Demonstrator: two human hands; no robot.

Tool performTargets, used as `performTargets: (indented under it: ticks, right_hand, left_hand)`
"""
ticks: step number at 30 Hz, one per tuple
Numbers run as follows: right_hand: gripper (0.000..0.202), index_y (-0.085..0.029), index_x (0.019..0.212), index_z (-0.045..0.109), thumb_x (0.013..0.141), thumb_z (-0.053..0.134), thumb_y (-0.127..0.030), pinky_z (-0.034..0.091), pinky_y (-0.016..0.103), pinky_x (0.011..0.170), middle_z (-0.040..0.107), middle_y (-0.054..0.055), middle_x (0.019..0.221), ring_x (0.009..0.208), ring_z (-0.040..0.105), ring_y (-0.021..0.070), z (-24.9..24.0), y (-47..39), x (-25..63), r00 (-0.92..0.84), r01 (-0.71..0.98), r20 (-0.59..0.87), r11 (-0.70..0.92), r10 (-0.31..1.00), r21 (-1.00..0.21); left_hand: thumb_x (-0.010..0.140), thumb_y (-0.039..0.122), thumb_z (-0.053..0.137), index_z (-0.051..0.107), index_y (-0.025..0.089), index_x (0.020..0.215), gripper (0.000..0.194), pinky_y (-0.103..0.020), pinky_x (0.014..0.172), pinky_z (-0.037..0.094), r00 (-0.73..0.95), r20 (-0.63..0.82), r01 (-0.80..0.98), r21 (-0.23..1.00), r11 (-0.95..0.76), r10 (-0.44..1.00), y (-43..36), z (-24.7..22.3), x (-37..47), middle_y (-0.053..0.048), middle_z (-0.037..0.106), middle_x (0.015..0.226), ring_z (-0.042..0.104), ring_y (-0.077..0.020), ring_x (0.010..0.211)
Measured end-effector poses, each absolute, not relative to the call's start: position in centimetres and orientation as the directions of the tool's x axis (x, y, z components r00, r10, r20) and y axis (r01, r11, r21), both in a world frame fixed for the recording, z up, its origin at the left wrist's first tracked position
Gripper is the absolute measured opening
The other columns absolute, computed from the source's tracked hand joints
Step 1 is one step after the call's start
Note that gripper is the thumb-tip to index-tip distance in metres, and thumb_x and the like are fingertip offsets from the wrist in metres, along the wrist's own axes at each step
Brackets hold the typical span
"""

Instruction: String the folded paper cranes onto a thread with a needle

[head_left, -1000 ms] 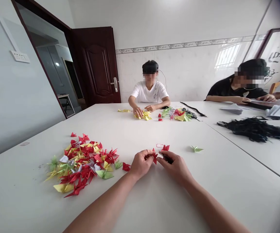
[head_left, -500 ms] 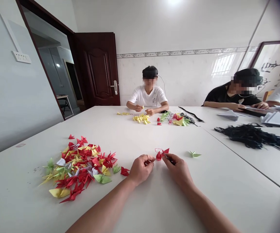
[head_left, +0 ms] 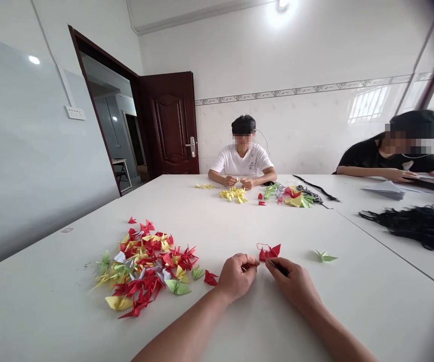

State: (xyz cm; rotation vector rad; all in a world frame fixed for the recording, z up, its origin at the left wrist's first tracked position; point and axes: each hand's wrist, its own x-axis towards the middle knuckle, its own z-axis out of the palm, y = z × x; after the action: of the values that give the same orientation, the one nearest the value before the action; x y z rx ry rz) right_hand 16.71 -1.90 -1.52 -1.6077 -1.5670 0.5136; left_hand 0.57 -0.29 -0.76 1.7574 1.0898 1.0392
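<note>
- White desk (head_left: 371, 311): bearing the folded paper.
- Heap of paper cranes (head_left: 145, 271), mixed colours: beside the left forearm.
- Left hand (head_left: 238, 276): fingers curled to thumb; anything pinched, too small to tell.
- Right hand (head_left: 295, 279): gripping a dark tool (head_left: 283, 270).
- Red folded paper (head_left: 268, 254): on the desk, just beyond the right fingertips; probably best handled lightly, tool tip clear of folds.
</note>
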Motion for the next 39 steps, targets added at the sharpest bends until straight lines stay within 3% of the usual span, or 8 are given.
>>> performTargets:
  ticks: [39]
  right_hand:
    - [0.037, -0.02, 0.075, 0.067, 0.077, 0.045, -0.05, 0.041, 0.027, 0.056, 0.066, 0.003, 0.067, 0.061, 0.056, 0.0193, -1.36, -2.0, 16.64, 0.047, 0.669, 0.243, 0.15, 0.969, -0.728]
  left_hand:
    - [0.075, 0.018, 0.053, 0.069, 0.016, 0.085, 0.019, -0.026, 0.077, 0.05, 0.282, 0.249, 0.251, 0.913, -0.322, 0.927, -0.32, -0.85, 0.64, -0.006, 0.069, 0.09, 0.064, -0.0162, 0.084]
